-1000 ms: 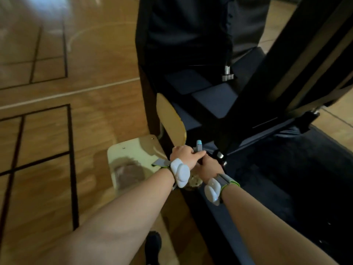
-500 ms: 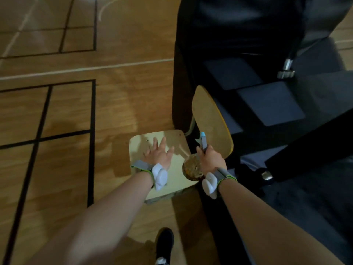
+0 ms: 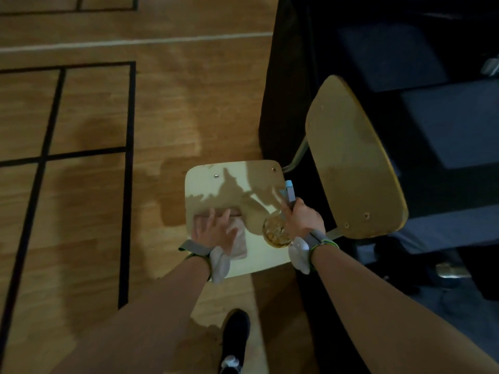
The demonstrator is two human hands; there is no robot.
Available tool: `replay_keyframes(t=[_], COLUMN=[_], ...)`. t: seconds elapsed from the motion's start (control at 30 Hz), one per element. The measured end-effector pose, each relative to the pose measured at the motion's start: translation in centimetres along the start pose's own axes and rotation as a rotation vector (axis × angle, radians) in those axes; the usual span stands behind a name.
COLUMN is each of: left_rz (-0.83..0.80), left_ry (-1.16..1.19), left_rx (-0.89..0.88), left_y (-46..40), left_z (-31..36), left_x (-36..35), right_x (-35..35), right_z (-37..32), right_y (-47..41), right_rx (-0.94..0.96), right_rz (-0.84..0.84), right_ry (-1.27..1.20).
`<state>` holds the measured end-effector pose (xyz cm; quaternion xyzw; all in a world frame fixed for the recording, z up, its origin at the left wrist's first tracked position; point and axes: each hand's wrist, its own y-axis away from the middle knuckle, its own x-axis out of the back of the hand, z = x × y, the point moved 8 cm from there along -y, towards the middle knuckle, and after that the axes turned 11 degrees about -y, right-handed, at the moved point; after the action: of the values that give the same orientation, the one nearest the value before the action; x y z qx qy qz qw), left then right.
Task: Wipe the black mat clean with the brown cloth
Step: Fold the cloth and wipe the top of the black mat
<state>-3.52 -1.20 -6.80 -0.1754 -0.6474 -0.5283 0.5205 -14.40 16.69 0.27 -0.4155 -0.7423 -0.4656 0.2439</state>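
The scene is dim and warm-toned. A patch of brighter light falls across the chair seat (image 3: 210, 182) and the wooden floor (image 3: 189, 98), cut by hard-edged shadows. The right side sinks into near black with little detail. Floor lines bow from wide-angle distortion, and the whole view is soft and slightly blurred.

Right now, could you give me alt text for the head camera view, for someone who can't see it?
A person's left hand lies flat on a brown cloth on a wooden chair, while the right hand grips a spray bottle beside it. Gym floor lies to the left, dark mats to the right.
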Motion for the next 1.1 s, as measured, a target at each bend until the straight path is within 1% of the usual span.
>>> replay_keyframes(t=[0.07,0.17,0.33,0.4,0.47,0.53,0.67,0.77,0.87,0.9,0.97,1.03,1.1], left_rz=[-0.029,-0.117,-0.124,-0.176,-0.205,-0.193,-0.180,-0.139,-0.202,-0.216,-0.207,-0.204,-0.138], left_ry=[-0.048,-0.134,-0.173,-0.185,-0.169,-0.127,-0.294,-0.399,-0.451,-0.436,-0.261,0.037,0.394], left_rx=[-0.024,-0.002,-0.019,-0.034,-0.043,-0.035,-0.139,-0.156,-0.177,-0.165,-0.118,-0.131,-0.140], left_y=[-1.3,-2.6,-4.1,-3.9,-4.0,-4.2,-4.1,-4.5,-4.4,-4.3,-4.5,-4.3,-3.5], left_z=[-0.2,-0.6,-0.5,-0.4,-0.2,0.3,1.9,2.2,2.5,2.5,2.2,2.5,3.4], left_x=[-2.0,-4.7,-6.9,-7.9,-9.4,-10.4,-10.8,-10.6,-10.7,-10.3,-8.8,-6.8,-3.2], right_x=[-0.8,-1.8,-3.4,-3.5,-3.8,-4.1,-4.1,-4.2,-4.3,-4.3,-3.5,-2.2,-1.0], right_z=[0.1,0.6,1.4,1.4,1.6,1.7,2.2,2.8,2.6,2.4,1.8,1.0,0.0], right_y=[-1.1,-2.2,-3.5,-3.4,-3.6,-3.8,-4.0,-4.2,-4.0,-3.7,-3.0,-1.9,-0.7], right_rx=[0.003,-0.010,-0.018,-0.018,-0.019,-0.019,-0.055,-0.110,-0.094,-0.071,0.007,0.094,0.168], right_rz=[-0.006,-0.002,0.029,0.029,0.035,0.042,0.031,0.025,0.035,0.044,0.111,0.194,0.244], right_ry=[0.008,0.001,-0.014,-0.009,-0.019,-0.027,-0.079,-0.126,-0.165,-0.181,-0.190,-0.132,-0.050])
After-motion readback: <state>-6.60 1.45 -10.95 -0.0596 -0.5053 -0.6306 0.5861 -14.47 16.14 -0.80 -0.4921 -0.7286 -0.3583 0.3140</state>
